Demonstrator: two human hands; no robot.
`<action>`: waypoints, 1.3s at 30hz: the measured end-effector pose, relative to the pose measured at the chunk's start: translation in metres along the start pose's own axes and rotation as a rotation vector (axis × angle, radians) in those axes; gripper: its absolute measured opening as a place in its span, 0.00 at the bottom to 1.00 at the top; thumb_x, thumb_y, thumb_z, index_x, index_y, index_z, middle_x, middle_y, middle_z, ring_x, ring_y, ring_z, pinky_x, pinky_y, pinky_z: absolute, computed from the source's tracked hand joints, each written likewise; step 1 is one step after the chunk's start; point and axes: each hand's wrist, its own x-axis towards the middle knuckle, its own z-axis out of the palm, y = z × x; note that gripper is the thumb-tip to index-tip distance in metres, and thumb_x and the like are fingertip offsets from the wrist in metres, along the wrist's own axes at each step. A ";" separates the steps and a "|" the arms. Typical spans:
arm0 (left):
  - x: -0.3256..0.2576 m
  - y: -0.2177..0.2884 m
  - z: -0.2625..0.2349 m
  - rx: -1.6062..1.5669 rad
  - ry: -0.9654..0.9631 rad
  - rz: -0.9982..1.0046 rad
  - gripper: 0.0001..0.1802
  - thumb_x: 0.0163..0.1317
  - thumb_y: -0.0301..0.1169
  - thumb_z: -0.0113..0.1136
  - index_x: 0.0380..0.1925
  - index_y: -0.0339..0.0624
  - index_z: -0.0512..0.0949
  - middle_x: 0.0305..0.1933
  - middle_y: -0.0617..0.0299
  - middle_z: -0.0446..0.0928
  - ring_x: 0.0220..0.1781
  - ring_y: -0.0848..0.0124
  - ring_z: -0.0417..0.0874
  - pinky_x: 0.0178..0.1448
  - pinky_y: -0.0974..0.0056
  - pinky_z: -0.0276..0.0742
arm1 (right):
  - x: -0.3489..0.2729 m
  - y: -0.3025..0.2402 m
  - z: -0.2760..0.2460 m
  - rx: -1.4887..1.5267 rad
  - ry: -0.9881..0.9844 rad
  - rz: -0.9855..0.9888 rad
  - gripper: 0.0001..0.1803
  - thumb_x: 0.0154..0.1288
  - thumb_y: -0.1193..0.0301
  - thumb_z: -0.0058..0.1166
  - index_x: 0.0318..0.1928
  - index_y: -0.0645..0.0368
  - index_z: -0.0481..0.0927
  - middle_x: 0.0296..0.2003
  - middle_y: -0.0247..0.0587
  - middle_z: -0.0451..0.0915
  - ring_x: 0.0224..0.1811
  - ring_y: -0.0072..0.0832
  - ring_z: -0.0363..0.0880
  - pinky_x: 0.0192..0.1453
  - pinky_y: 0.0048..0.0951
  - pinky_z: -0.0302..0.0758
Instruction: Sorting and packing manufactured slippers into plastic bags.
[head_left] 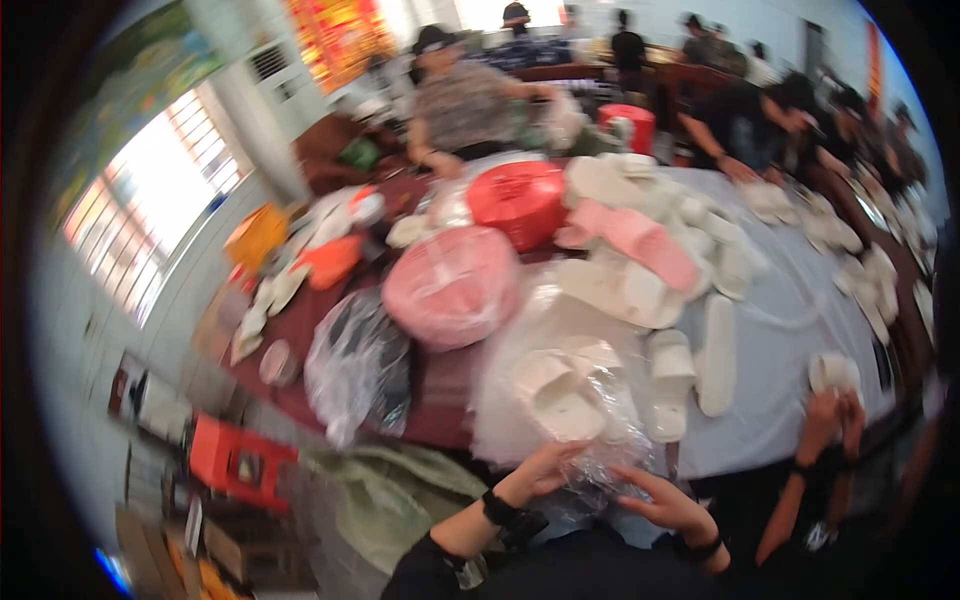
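A pair of white slippers (563, 398) lies near the table's front edge, in or under a clear plastic bag (600, 482); the blur hides which. My left hand (548, 470) is closed at the near end of these slippers, with its fingers at the bag's edge. On the bag's other side my right hand (668, 503) has its thumb and fingers bent around the crinkled film. More clear plastic bags (500, 405) lie flat beneath the slippers. To their right are a white slipper (671, 385) and a white sole-shaped piece (716, 355).
A pink slipper (645, 245) tops a pile of white ones behind. Left of it stand a red bundle (517, 203) and a pink bundle (452, 287) in film. At my right, a co-worker's hands (832, 420) hold a white slipper. A red stool (235, 462) stands lower left.
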 end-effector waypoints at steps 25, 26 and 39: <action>-0.081 -0.046 0.069 1.310 0.320 0.776 0.20 0.55 0.31 0.63 0.47 0.37 0.74 0.49 0.50 0.76 0.51 0.57 0.76 0.55 0.57 0.71 | 0.034 -0.007 0.021 0.762 -0.033 0.343 0.36 0.54 0.67 0.60 0.62 0.64 0.61 0.58 0.43 0.68 0.58 0.31 0.69 0.59 0.32 0.69; -0.085 -0.049 0.060 1.332 0.351 0.802 0.21 0.53 0.33 0.64 0.47 0.38 0.74 0.49 0.49 0.76 0.51 0.55 0.76 0.54 0.57 0.71 | 0.044 -0.009 0.026 0.754 -0.048 0.377 0.36 0.54 0.67 0.60 0.62 0.64 0.61 0.58 0.43 0.68 0.58 0.31 0.69 0.59 0.32 0.69; -0.188 0.004 -0.014 1.529 0.616 0.562 0.19 0.54 0.36 0.62 0.43 0.38 0.77 0.51 0.50 0.72 0.43 0.59 0.79 0.48 0.59 0.75 | 0.117 -0.012 0.067 0.958 0.069 0.212 0.48 0.47 0.87 0.54 0.69 0.54 0.47 0.59 0.49 0.66 0.58 0.39 0.71 0.60 0.39 0.72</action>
